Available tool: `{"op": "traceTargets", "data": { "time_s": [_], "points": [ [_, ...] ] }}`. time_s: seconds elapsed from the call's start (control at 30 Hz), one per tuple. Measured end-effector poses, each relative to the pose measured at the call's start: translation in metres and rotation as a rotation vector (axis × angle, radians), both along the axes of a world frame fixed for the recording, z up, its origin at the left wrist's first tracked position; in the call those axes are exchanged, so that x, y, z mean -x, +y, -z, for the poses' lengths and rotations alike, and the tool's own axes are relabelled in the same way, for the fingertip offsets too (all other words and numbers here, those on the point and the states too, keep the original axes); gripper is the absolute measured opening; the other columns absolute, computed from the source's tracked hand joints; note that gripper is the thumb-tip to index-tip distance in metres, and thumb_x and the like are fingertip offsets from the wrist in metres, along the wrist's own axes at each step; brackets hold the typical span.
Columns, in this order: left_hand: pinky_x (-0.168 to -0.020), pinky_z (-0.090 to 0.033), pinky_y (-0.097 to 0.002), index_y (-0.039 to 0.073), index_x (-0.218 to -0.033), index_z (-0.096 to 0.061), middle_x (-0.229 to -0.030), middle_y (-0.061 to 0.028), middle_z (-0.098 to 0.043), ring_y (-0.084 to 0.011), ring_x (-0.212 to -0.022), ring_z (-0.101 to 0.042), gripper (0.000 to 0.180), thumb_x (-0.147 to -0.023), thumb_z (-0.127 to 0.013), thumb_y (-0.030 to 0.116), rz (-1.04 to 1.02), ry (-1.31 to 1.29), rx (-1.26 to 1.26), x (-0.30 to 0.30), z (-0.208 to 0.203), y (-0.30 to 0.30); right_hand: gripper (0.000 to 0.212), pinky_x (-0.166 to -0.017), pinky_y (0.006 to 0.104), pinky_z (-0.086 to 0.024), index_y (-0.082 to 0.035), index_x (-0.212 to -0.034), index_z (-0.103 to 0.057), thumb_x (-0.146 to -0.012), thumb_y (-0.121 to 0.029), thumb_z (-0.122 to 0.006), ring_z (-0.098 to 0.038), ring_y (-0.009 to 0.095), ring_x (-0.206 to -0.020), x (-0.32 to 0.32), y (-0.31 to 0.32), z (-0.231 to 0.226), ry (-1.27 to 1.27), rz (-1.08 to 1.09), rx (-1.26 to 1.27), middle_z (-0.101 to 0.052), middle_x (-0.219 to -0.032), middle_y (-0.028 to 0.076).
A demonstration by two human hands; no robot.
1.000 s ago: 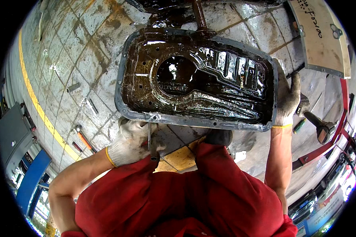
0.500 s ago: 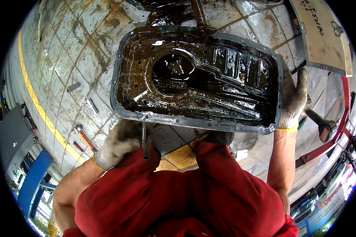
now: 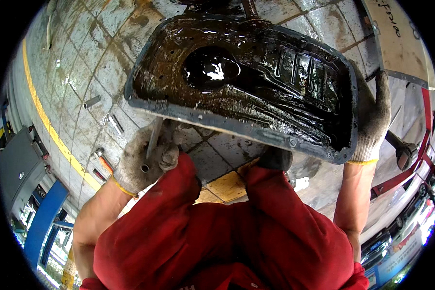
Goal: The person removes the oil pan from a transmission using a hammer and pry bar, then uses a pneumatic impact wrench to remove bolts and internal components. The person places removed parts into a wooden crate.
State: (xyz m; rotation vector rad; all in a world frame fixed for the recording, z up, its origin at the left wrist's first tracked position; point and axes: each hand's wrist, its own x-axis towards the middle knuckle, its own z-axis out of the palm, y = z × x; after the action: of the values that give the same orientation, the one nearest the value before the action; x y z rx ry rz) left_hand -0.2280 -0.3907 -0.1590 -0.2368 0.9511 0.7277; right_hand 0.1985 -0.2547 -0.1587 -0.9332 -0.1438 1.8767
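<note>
One pan [image 3: 234, 94]: above the floor [image 3: 212, 159] and in front of the knees [image 3: 179, 176], open side up, its right end slanting nearer the body.
Left hand [image 3: 145, 154]: gloved, below the pan's left corner, with a metal tube [image 3: 152, 140] lying over it; cannot tell whether the fingers are clenched round the tube, nor whether the tube is joined to the pan.
Right hand [image 3: 372, 116]: gloved, grasping the pan's right end, fingers out of sight behind the outer wall, thumb upright and clear of the rim.
Walls: look like metal; probably stiff, awkward more than fragile, fairly weighty at this breadth.
Oil film: dark and glossy inside the pan; likely slippery, so gloved fingers could slide there.
Well [image 3: 210, 70]: round, left of the pan's middle, mirror-bright; any liquid's depth cannot be told, so level handling seems wise.
Rim [image 3: 203, 117]: flat, holed, duller than the inside; best held at both ends, thumbs over, fingers under.
Tools: hammer [image 3: 105, 163] left of the pan, power tool [image 3: 405, 153] right.
</note>
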Motion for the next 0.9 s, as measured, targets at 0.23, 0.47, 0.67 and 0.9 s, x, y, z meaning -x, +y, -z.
{"op": "traceTargets", "data": {
  "time_s": [0.23,0.47,0.67,0.9],
  "points": [
    [-0.059,-0.052,-0.0244,0.005,-0.142,-0.055,-0.122,-0.0078,-0.066,-0.0129,-0.071,-0.066,0.052,-0.1,-0.069,0.034,0.078,0.14,-0.111,0.001,-0.006,0.015,0.069,-0.122,0.041,-0.038,0.009,-0.153,-0.045,-0.114,-0.047,-0.036,-0.057,0.031,-0.136,0.012,-0.001,-0.005,-0.33,0.074,0.07,-0.058,-0.15,0.023],
    [-0.058,-0.052,-0.0246,0.014,-0.16,-0.04,-0.145,-0.0102,-0.06,-0.0137,-0.088,-0.067,0.071,-0.105,-0.055,0.057,0.023,0.147,0.007,0.016,0.006,0.011,0.076,-0.122,0.0444,-0.038,0.006,-0.155,-0.044,-0.109,-0.054,-0.045,-0.055,0.033,-0.138,0.01,-0.003,-0.008,-0.359,0.068,0.106,-0.055,-0.153,0.022],
    [-0.058,-0.051,-0.0268,0.023,-0.167,-0.028,-0.158,-0.0134,-0.05,-0.0179,-0.095,-0.067,0.07,-0.109,-0.044,0.058,0.046,0.217,-0.01,0.019,0.001,0.017,0.077,-0.124,0.0461,-0.034,0.005,-0.158,-0.04,-0.109,-0.055,-0.045,-0.049,0.034,-0.143,0.02,-0.006,-0.025,-0.235,0.075,0.14,-0.049,-0.158,0.023],
    [-0.058,-0.05,-0.0305,0.011,-0.163,-0.032,-0.144,-0.015,-0.059,-0.0194,-0.095,-0.067,0.082,-0.104,-0.049,0.065,0.053,0.044,-0.1,0.037,0.013,0.009,0.068,-0.126,0.0458,-0.031,0.003,-0.158,-0.038,-0.113,-0.048,-0.038,-0.047,0.033,-0.146,0.009,-0.023,-0.021,0.054,0.115,-0.01,-0.049,-0.158,0.021]
  ]
}}
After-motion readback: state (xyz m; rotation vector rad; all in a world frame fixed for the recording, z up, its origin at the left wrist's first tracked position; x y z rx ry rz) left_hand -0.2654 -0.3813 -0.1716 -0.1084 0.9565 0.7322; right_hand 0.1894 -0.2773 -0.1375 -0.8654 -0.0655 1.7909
